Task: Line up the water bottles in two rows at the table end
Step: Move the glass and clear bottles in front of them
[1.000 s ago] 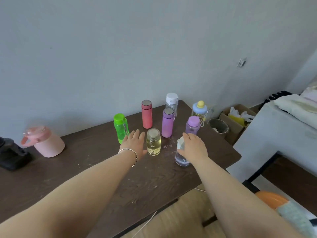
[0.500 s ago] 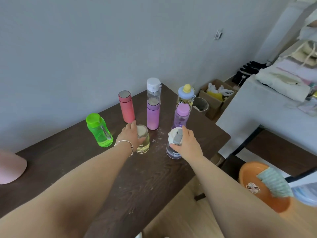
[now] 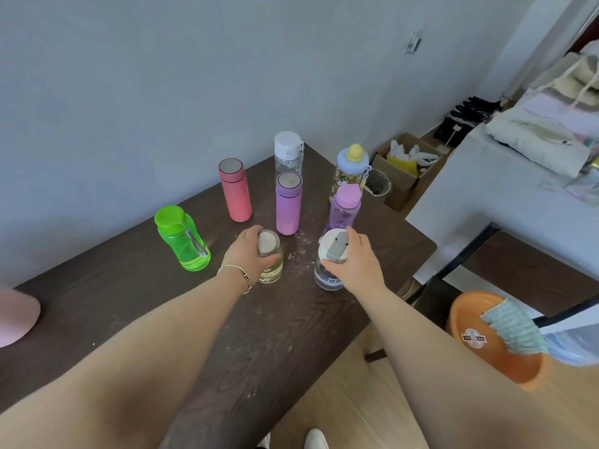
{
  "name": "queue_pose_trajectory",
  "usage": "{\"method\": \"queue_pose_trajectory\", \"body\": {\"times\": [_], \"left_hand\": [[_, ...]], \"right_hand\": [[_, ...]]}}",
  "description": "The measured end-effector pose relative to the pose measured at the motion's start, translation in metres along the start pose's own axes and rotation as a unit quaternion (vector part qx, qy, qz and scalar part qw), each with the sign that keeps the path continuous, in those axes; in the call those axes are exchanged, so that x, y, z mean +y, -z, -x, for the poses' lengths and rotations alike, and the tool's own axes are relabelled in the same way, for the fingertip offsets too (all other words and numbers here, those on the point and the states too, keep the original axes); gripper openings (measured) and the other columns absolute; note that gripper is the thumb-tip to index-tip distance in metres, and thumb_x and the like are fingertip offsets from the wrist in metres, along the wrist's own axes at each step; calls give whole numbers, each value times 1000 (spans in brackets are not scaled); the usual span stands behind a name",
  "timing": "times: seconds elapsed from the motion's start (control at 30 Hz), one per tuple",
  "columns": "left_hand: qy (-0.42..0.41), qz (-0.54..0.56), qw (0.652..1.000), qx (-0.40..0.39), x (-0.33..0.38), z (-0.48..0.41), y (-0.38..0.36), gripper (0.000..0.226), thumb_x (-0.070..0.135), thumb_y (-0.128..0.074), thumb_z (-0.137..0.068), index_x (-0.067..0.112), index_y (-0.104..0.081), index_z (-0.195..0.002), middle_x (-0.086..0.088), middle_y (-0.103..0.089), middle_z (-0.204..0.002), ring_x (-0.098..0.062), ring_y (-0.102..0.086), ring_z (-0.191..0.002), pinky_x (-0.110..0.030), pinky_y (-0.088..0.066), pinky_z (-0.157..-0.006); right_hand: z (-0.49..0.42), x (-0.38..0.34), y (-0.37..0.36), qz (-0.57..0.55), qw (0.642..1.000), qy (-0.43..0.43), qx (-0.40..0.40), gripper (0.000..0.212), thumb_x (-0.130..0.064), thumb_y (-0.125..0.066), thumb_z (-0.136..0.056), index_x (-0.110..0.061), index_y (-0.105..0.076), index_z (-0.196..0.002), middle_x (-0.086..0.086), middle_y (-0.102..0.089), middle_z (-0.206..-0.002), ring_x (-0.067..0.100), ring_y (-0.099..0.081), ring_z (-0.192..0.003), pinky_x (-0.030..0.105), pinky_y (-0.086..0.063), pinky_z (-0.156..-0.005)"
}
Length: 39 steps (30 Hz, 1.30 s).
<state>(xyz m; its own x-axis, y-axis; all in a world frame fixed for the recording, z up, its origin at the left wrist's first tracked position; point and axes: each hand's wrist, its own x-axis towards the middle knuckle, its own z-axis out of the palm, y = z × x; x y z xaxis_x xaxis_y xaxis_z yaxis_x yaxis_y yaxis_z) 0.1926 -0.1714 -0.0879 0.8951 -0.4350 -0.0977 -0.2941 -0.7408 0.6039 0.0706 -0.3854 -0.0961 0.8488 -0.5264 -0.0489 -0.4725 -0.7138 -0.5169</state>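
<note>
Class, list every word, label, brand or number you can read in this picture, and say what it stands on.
No text is readable.
Orange basin: round badge, too blurred to read.
Yellow-capped bottle: printed pictures, no legible words.
White-lidded bottle: dark print, too small.

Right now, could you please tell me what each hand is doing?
Left hand: closed around the small glass bottle of yellowish liquid.
Right hand: closed on the clear bottle, fingers at its white lid.
</note>
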Motion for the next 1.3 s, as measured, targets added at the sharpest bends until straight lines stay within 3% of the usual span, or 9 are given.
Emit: {"method": "queue_pose_trajectory", "body": {"times": [0.23,0.5,0.63,0.77,1.17,1.3], "left_hand": [[17,5,1000,23,2,27,8,69,44,-76,-76,16,-48,-133,-7,-57,-124,-27,-56,-109,-33,-43,-90],[60,20,993,103,-4,79,30,48,46,-76,-71,24,-55,-108,2,-63,-99,-21,-60,-88,-31,-47,-74],[105,26,983,150,-12,110,40,55,49,-76,-70,25,-57,-116,3,-64,-103,-23,-61,-90,-32,-49,-77],[140,33,972,184,-27,144,51,50,49,-75,-67,28,-58,-109,4,-62,-100,-20,-59,-87,-29,-44,-72],[248,34,927,280,-111,246,112,57,51,-72,-69,25,-55,-117,3,-61,-107,-22,-59,-96,-37,-51,-84],[267,34,920,285,-149,273,138,56,52,-72,-68,28,-54,-115,5,-60,-107,-21,-59,-95,-38,-52,-84]], "right_hand": [[6,-4,6,-4,1000,11,-7,96,-55,-79,-70,-23,-30,-145,3,-45,-136,23,-52,-120,36,-54,-91],[14,-29,18,-14,997,70,-27,95,-54,-80,-69,-23,-31,-144,3,-44,-139,23,-48,-127,41,-52,-97],[26,-50,15,-15,993,111,-43,95,-50,-81,-70,-21,-31,-146,4,-45,-138,23,-46,-127,38,-47,-98],[44,-75,1,-35,985,153,-73,86,-48,-80,-69,-23,-36,-139,4,-46,-130,25,-53,-117,41,-50,-93],[110,-182,-56,-54,951,258,-160,79,-53,-77,-67,-26,-43,-132,-1,-48,-123,25,-57,-108,38,-49,-82],[130,-225,-77,-54,944,273,-175,84,-52,-77,-69,-24,-39,-138,0,-46,-133,25,-53,-116,39,-48,-88]]}}
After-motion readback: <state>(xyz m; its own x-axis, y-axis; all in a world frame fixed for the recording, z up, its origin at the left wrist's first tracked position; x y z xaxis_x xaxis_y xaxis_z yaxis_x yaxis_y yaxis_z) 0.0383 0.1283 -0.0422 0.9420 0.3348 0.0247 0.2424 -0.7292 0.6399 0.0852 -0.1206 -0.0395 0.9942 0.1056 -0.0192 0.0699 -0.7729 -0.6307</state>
